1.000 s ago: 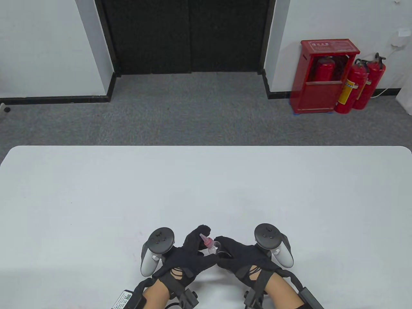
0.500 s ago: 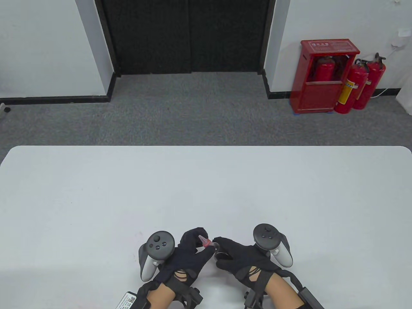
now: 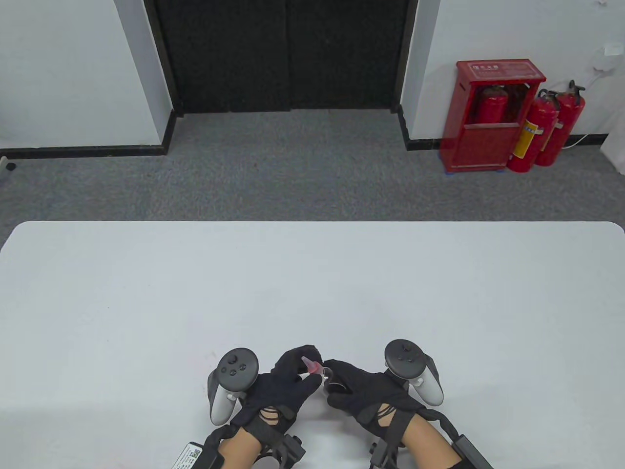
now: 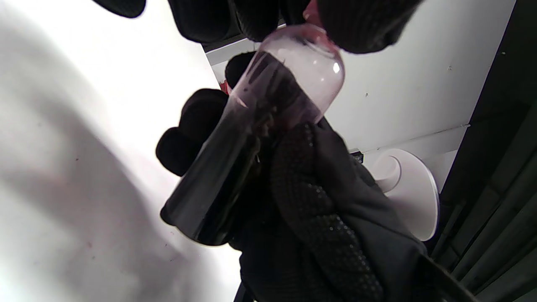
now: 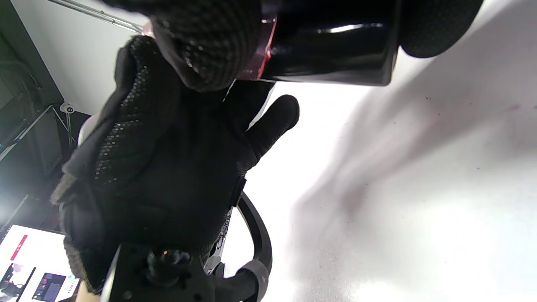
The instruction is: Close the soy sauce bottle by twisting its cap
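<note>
A small clear soy sauce bottle (image 3: 324, 375) with dark sauce is held tilted just above the white table (image 3: 312, 283), near its front edge. Its red pointed cap (image 3: 310, 365) sits on the neck. My left hand (image 3: 303, 362) pinches the cap from the left. My right hand (image 3: 337, 380) grips the bottle's body. In the left wrist view the bottle (image 4: 289, 79) shows its clear shoulder, with my left fingers (image 4: 361, 25) around the cap. In the right wrist view my right fingers (image 5: 209, 46) wrap the dark body (image 5: 331, 50). The neck is hidden by the fingers.
The white table stretches far beyond the hands. Past its far edge are grey carpet, a dark door and a red fire extinguisher cabinet (image 3: 493, 115) with extinguishers beside it.
My left hand has turned at the wrist while pinching the cap, its tracker swinging left and down. The right hand and the bottle have stayed almost still.
</note>
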